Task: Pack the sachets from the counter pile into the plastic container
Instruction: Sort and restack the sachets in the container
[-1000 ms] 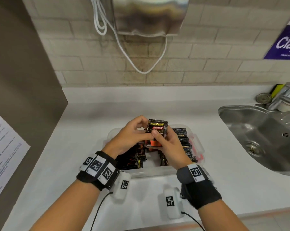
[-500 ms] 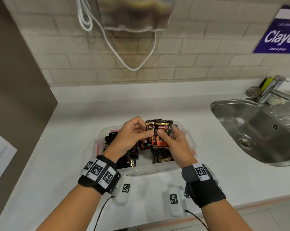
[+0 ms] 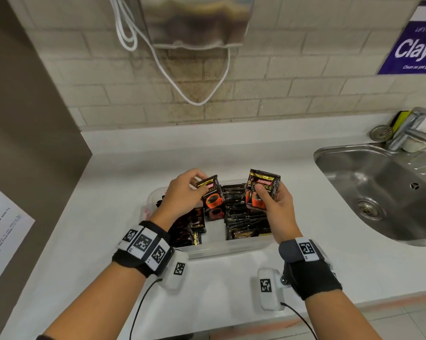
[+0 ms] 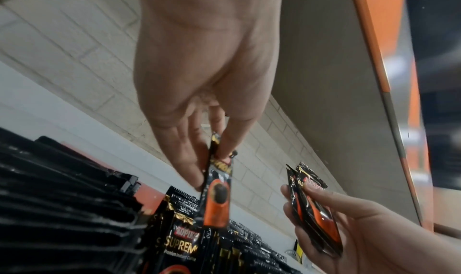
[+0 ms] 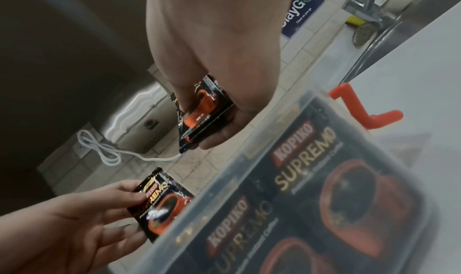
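A clear plastic container [image 3: 231, 249] sits on the white counter, filled with rows of black and orange coffee sachets [image 3: 246, 219]. Above its left half my left hand [image 3: 182, 192] pinches one sachet [image 3: 212, 195] by its top edge; in the left wrist view this single sachet [image 4: 217, 197] hangs down between thumb and fingers. Over the container's right half my right hand [image 3: 273, 200] grips a small stack of sachets [image 3: 262, 187], upright, thumb across the front. In the right wrist view the held stack [image 5: 202, 112] lies in the fingers beside the container wall [image 5: 249, 199].
A steel sink [image 3: 378, 187] with a tap [image 3: 410, 128] lies to the right. A brown panel [image 3: 30, 143] walls the left side. A metal dispenser [image 3: 194, 20] with a white cable [image 3: 182, 89] hangs on the tiled wall. The container has orange latches [image 5: 359, 108].
Both hands held one stack together above the container. Now they have drawn apart: the left hand has taken a single sachet leftward, the right keeps the rest.
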Action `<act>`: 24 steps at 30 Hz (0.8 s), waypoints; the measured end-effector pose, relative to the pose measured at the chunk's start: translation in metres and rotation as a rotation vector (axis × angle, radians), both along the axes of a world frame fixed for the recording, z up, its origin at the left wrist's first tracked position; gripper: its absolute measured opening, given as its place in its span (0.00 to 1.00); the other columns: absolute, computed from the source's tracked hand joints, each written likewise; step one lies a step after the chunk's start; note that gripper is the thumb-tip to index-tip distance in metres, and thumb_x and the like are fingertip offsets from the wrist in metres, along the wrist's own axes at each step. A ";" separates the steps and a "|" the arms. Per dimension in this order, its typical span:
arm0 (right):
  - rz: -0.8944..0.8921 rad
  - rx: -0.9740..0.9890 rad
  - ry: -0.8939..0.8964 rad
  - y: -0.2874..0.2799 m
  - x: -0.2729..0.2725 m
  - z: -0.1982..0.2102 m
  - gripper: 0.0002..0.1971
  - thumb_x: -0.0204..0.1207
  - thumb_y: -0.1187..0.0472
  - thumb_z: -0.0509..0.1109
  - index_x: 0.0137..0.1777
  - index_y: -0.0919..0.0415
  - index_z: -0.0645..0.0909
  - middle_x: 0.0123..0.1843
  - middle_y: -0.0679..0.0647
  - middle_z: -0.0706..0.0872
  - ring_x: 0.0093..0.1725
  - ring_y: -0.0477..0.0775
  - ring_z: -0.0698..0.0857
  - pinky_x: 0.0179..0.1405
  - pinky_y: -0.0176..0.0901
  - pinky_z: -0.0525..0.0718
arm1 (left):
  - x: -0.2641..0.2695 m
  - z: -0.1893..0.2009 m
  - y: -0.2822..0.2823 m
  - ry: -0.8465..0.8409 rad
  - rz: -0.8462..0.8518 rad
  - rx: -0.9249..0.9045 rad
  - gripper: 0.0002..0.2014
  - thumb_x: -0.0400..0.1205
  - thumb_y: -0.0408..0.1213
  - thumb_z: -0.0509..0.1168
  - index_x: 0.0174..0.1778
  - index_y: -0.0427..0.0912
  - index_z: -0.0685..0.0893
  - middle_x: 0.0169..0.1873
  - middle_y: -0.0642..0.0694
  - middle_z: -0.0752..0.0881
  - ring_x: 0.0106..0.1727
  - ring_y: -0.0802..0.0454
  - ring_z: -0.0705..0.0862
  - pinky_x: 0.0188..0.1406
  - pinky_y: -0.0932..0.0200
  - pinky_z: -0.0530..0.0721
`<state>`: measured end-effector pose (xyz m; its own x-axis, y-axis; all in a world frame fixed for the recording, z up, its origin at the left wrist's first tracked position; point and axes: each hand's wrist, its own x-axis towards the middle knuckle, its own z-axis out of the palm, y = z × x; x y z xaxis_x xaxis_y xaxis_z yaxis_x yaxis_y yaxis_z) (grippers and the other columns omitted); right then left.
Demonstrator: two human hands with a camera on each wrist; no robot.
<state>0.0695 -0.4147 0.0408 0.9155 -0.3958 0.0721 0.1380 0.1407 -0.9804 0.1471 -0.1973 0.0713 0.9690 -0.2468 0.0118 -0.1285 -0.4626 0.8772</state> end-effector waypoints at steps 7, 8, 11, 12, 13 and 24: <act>-0.015 -0.043 -0.009 -0.004 -0.001 -0.018 0.09 0.83 0.61 0.72 0.61 0.58 0.83 0.53 0.58 0.92 0.56 0.63 0.91 0.58 0.65 0.88 | 0.004 -0.003 -0.017 0.011 -0.039 0.349 0.12 0.80 0.31 0.74 0.39 0.55 0.83 0.36 0.51 0.85 0.35 0.52 0.85 0.32 0.61 0.77; -0.010 -0.044 -0.009 -0.005 -0.001 -0.019 0.09 0.83 0.61 0.72 0.61 0.57 0.83 0.53 0.58 0.92 0.56 0.64 0.91 0.56 0.67 0.88 | 0.006 -0.003 -0.021 0.023 -0.036 0.384 0.11 0.79 0.31 0.74 0.40 0.53 0.84 0.37 0.52 0.84 0.35 0.54 0.83 0.32 0.62 0.76; -0.005 -0.059 -0.009 -0.006 -0.002 -0.021 0.08 0.82 0.59 0.73 0.60 0.53 0.84 0.52 0.57 0.92 0.55 0.64 0.91 0.54 0.68 0.89 | 0.009 0.000 -0.032 0.059 -0.030 0.447 0.09 0.77 0.28 0.76 0.42 0.46 0.84 0.42 0.49 0.83 0.40 0.51 0.83 0.38 0.60 0.78; -0.005 -0.080 -0.012 -0.006 -0.002 -0.022 0.08 0.82 0.58 0.73 0.60 0.52 0.84 0.53 0.57 0.91 0.56 0.62 0.91 0.55 0.69 0.89 | 0.010 0.001 -0.035 0.066 -0.038 0.476 0.10 0.77 0.27 0.76 0.41 0.45 0.83 0.43 0.47 0.84 0.41 0.49 0.84 0.42 0.58 0.81; -0.005 -0.104 -0.015 -0.006 -0.003 -0.023 0.09 0.82 0.57 0.73 0.60 0.52 0.84 0.54 0.56 0.91 0.57 0.60 0.91 0.57 0.69 0.88 | 0.011 0.001 -0.038 0.073 -0.045 0.508 0.10 0.77 0.26 0.75 0.40 0.43 0.82 0.45 0.44 0.86 0.43 0.46 0.85 0.45 0.54 0.85; 0.009 -0.185 -0.007 -0.007 -0.003 -0.025 0.09 0.82 0.55 0.73 0.61 0.51 0.83 0.55 0.50 0.91 0.57 0.51 0.90 0.60 0.64 0.88 | 0.017 -0.001 -0.056 0.072 -0.047 0.809 0.14 0.77 0.29 0.76 0.51 0.38 0.76 0.46 0.42 0.79 0.44 0.45 0.80 0.32 0.59 0.75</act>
<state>0.0667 -0.4221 0.0162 0.9182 -0.3670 0.1490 0.1442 -0.0408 -0.9887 0.1644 -0.2529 0.0700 0.9490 -0.1925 -0.2499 -0.1193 -0.9524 0.2805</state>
